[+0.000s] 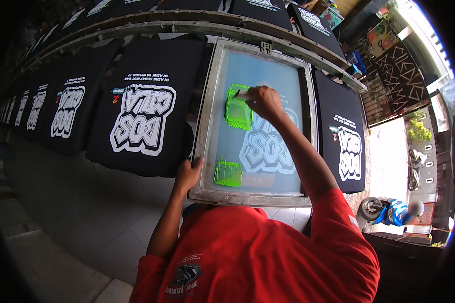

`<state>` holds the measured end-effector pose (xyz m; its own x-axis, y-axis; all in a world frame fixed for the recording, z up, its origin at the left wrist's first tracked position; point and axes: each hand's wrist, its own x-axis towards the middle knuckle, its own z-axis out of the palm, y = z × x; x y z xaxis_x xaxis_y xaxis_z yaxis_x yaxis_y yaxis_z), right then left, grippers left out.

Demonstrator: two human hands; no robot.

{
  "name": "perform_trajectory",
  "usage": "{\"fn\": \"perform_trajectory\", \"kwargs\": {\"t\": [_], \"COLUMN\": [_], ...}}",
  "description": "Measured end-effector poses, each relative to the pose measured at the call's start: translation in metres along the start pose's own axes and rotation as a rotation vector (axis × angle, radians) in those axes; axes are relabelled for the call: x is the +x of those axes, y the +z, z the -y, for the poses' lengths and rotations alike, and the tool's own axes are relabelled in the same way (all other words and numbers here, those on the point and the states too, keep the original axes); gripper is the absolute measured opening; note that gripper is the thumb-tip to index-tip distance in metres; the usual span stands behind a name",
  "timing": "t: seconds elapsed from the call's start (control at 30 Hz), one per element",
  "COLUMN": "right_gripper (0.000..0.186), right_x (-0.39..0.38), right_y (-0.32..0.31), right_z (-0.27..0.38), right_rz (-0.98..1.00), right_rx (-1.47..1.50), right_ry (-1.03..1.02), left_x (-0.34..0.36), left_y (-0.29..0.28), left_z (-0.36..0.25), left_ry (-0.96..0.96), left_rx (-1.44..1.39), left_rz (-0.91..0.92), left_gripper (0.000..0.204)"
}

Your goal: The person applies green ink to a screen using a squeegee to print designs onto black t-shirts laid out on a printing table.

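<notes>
Floor [121, 240], hands [266, 102] gripping frame [247, 199], apparently squeegee [242, 95] too

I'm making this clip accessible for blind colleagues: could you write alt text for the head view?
A person's right hand grips a small, partly hidden tool at a bright green patch on a framed screen; the left hand holds the frame's left edge. A second green patch lies nearer the person, and black garments with white lettering flank the screen.

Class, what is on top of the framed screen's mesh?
Two green patches, with the right hand holding a blurred tool at the upper patch. Mesh under the thickest green is covered.
</notes>
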<state>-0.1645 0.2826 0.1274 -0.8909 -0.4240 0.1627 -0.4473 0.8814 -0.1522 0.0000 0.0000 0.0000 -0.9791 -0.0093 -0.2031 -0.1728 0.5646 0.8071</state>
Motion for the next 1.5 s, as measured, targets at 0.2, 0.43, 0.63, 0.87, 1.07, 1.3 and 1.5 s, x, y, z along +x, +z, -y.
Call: {"fn": "perform_trajectory", "kwargs": {"t": [0.2, 0.43, 0.63, 0.87, 1.07, 1.3, 1.5], "right_gripper": [0.010, 0.005, 0.027, 0.014, 0.013, 0.016, 0.019], "right_x": [0.023, -0.032, 0.001, 0.005, -0.033, 0.029, 0.022], "right_y": [0.035, 0.011, -0.009, 0.044, 0.026, 0.015, 0.033], "right_z": [0.004, 0.059, 0.022, 0.010, 0.042, -0.007, 0.014], "right_rz": [-0.135, 0.027, 0.096, -0.173, 0.135, -0.043, -0.052], "right_rx": [-0.095, -0.038, 0.071, -0.165, -0.172, -0.076, -0.134], "right_ry": [0.052, 0.028, 0.247, 0.038, 0.056, 0.145, 0.162], "left_x": [-0.006, -0.007, -0.004, -0.003, -0.004, -0.003, -0.005], "left_y": [-0.011, -0.011, -0.012, -0.009, -0.005, -0.008, -0.010], "left_z": [-0.008, -0.005, -0.009, -0.002, 0.003, -0.003, -0.004], "left_ry": [-0.011, -0.043, 0.001, -0.012, -0.022, -0.007, -0.035], "left_rx": [-0.028, -0.049, 0.020, 0.068, 0.027, 0.034, 0.060], "left_rz": [-0.014, -0.002, -0.005, -0.004, -0.040, -0.010, 0.008], "left_gripper": [0.061, 0.059, 0.064, 0.067, 0.067, 0.066, 0.068]}}
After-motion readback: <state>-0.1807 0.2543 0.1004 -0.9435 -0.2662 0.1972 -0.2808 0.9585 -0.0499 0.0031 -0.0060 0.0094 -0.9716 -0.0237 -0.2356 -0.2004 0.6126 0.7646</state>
